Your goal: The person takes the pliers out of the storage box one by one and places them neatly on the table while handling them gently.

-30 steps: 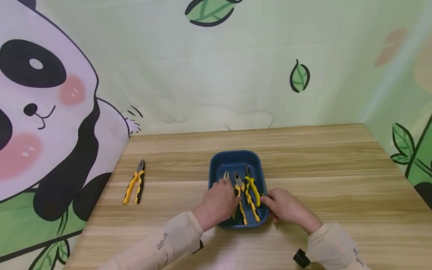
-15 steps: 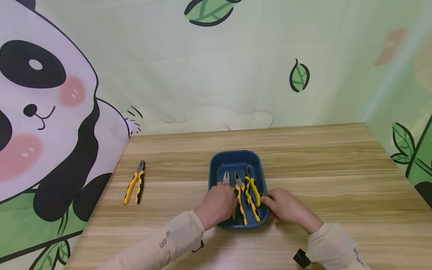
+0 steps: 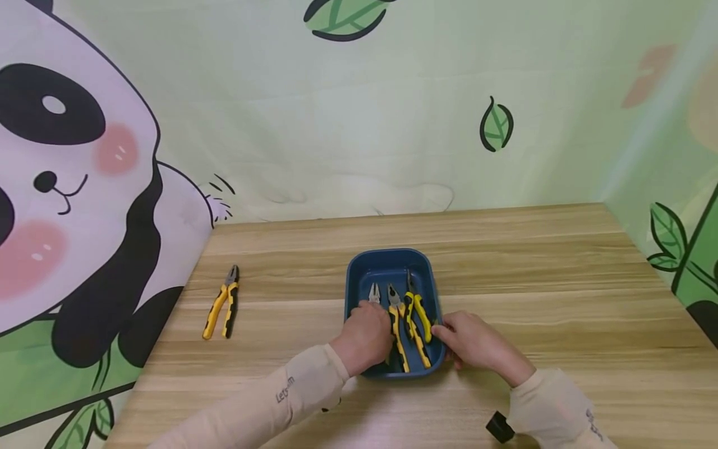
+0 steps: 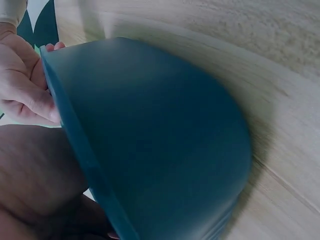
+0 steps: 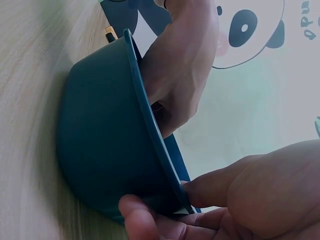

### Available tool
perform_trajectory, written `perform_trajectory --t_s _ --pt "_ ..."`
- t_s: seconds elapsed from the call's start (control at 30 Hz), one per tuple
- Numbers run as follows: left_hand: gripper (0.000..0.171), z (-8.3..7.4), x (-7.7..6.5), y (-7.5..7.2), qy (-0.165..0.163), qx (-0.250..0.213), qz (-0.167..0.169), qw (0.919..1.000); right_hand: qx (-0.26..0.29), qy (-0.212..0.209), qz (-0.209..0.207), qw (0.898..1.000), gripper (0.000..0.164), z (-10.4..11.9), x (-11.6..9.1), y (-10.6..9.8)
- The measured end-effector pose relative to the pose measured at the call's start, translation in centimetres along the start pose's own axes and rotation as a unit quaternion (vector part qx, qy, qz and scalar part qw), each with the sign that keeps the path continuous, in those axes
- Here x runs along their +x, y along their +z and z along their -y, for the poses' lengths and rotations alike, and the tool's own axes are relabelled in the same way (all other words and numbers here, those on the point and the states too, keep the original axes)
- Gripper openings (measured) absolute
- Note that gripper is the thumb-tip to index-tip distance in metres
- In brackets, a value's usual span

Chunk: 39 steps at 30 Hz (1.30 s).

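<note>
A blue plastic bin (image 3: 353, 265) on the table holds several pliers with yellow-and-black handles. My left hand (image 3: 366, 337) reaches down into its left side, fingers curled over the handles of one pair of pliers (image 3: 374, 292); only the metal nose pokes out ahead of the knuckles. The bin wall hides those fingertips in both wrist views. To the right lie combination pliers (image 3: 395, 305) and yellow-handled pliers (image 3: 420, 315), overlapping near the bin's right wall. My right hand (image 3: 477, 342) pinches the bin's right rim, thumb (image 5: 205, 190) inside and fingers (image 5: 142, 222) outside.
Another pair of pliers (image 3: 230, 288) lies on the wooden table (image 3: 533, 268) at the left, nose pointing away. Behind the table hangs a backdrop (image 3: 269, 125) printed with a panda and leaves. A small black block (image 3: 500, 427) sits by the right sleeve.
My left hand has sunk slightly lower and its forearm has swung a little right. The right hand keeps its pinch on the rim, and the bin stays in place.
</note>
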State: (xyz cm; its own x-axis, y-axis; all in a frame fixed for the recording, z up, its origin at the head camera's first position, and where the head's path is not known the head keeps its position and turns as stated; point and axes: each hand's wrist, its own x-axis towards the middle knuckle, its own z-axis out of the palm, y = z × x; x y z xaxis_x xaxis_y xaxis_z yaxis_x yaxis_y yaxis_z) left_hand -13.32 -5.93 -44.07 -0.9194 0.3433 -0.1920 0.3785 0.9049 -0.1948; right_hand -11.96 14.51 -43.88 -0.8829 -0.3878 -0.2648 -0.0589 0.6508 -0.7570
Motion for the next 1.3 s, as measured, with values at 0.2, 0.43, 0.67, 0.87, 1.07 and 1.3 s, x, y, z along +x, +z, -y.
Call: perform_trajectory --t_s 0.2,0.43,0.67,0.87,1.07,1.3 --pt "0.045 0.1 0.4 -0.2 0.017 0.033 0.011 0.9993 -0.003 0.000 0.000 1.000 0.026 0.1 0.0 0.0" --pt "0.033 0.3 0.7 -0.9 0.003 -0.018 0.043 0.9989 -0.006 0.005 0.000 1.000 0.025 0.1 0.0 0.0" --pt "0.031 0.1 0.7 -1.0 -0.015 -0.033 0.061 0.9975 -0.007 0.003 0.003 1.000 0.025 0.0 0.0 0.0" --pt "0.039 -0.6 0.6 -0.9 -0.025 0.002 0.072 0.9971 -0.007 -0.001 0.002 1.000 0.025 0.0 0.0 -0.1" --pt "0.038 -1.2 0.6 -0.6 -0.018 0.072 0.079 0.9941 -0.009 -0.008 0.004 1.000 0.025 0.0 0.0 -0.1" --pt "0.033 -1.3 0.7 -0.4 0.000 0.100 0.077 0.9920 -0.007 -0.008 0.005 1.000 0.025 0.0 0.0 -0.1"
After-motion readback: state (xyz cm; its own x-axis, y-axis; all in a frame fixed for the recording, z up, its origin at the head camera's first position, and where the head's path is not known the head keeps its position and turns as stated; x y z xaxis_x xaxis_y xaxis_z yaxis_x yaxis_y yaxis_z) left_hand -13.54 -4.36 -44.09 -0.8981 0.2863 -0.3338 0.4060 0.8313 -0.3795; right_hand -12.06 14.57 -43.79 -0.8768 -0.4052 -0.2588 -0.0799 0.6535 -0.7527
